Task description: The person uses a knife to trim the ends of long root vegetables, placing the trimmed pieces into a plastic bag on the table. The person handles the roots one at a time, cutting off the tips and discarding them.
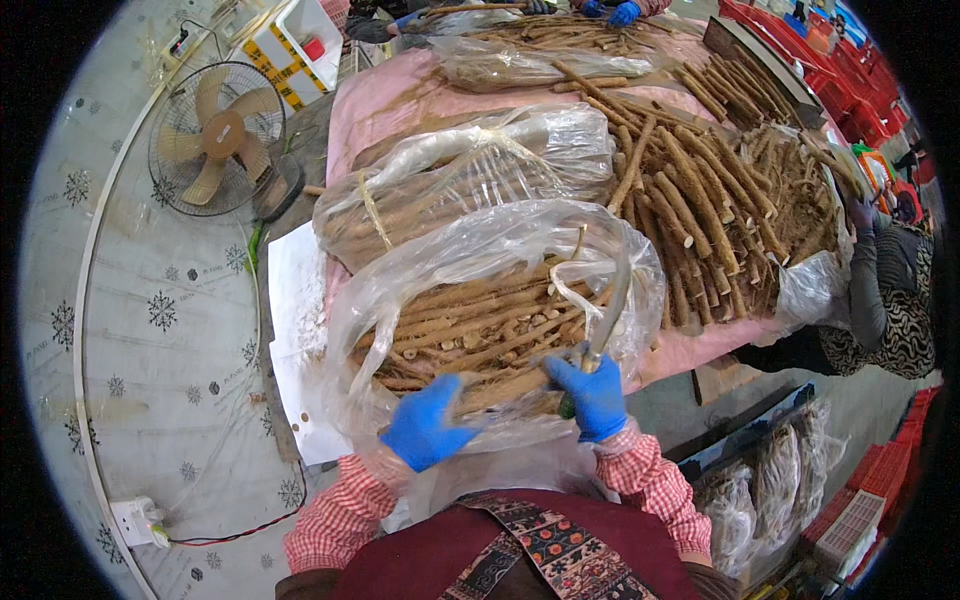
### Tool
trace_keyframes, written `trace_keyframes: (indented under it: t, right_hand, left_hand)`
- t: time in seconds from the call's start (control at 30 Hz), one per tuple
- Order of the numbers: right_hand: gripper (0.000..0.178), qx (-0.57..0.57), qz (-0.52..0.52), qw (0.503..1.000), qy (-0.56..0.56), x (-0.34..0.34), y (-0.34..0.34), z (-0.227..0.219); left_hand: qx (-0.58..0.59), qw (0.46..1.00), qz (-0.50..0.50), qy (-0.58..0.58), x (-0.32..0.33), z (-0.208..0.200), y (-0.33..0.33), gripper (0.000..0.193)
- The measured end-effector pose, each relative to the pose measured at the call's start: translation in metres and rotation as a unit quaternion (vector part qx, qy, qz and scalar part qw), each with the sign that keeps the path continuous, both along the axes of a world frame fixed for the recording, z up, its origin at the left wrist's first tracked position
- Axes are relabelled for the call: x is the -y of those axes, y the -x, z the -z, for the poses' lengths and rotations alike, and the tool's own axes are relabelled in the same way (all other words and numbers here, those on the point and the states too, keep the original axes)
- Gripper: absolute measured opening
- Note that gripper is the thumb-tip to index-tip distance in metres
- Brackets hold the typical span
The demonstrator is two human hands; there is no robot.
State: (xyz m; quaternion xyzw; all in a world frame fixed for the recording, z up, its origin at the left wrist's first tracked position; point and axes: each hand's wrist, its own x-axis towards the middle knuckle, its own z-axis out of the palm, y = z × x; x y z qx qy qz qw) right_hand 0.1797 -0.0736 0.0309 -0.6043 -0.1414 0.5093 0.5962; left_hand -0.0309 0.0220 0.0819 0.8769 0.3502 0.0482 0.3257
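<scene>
Gripping a long curved tool (618, 290) with its fingers folded round it, the blue-gloved right hand (595, 400) is at the near right edge of an open clear bag (500, 225). The left hand (430, 425), also blue-gloved and blurred, is apart from it at the bag's near left edge; whether its fingers close on anything cannot be told. Brown roots (470, 320) lie lengthwise inside the bag, directly beyond both hands, some with pale cut ends facing out. No lettering can be made out on the bag or the tool.

Just behind the bag, a wrapped bundle (460, 170) in clear plastic lies on the table's pink sheet (715, 345). To the right, a loose pile of long roots (700, 210) spreads across the table, with a co-worker (890, 290) standing at its far side. At the table's far edge, blue gloves (625, 12) of another person show beside more roots.

Left of the bag are white sheets (300, 300), and past them a fan (222, 135) with a small mark on its hub, too small to read. Beyond it, a white box (275, 65) carries bold black characters on yellow bands. The pale panel (160, 305) repeats dark snowflakes and small printed lettering.
</scene>
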Motion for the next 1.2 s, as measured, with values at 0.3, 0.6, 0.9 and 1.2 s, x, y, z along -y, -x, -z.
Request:
trace_keyframes:
  t: [0.3, 0.6, 0.9, 1.2]
  right_hand:
    - [0.017, 0.147, 0.028, 0.989, -0.008, 0.031, 0.008, -0.015]
    - [0.025, 0.556, -0.125, 0.821, -0.034, 0.046, 0.022, -0.035]
    - [0.027, 0.477, -0.169, 0.851, 0.142, 0.028, 0.017, 0.022]
    - [0.028, 0.094, -0.12, 0.983, 0.104, 0.025, 0.016, 0.033]
  left_hand:
    - [0.096, 0.995, -0.032, 0.022, 0.021, 0.006, -0.014, 0.039]
    - [0.133, 0.989, 0.003, -0.067, 0.022, 0.006, -0.013, 0.037]
    - [0.116, 0.992, -0.009, -0.046, 0.026, -0.001, -0.001, 0.037]
    - [0.375, 0.769, -0.303, 0.42, -0.003, -0.007, -0.009, 0.032]
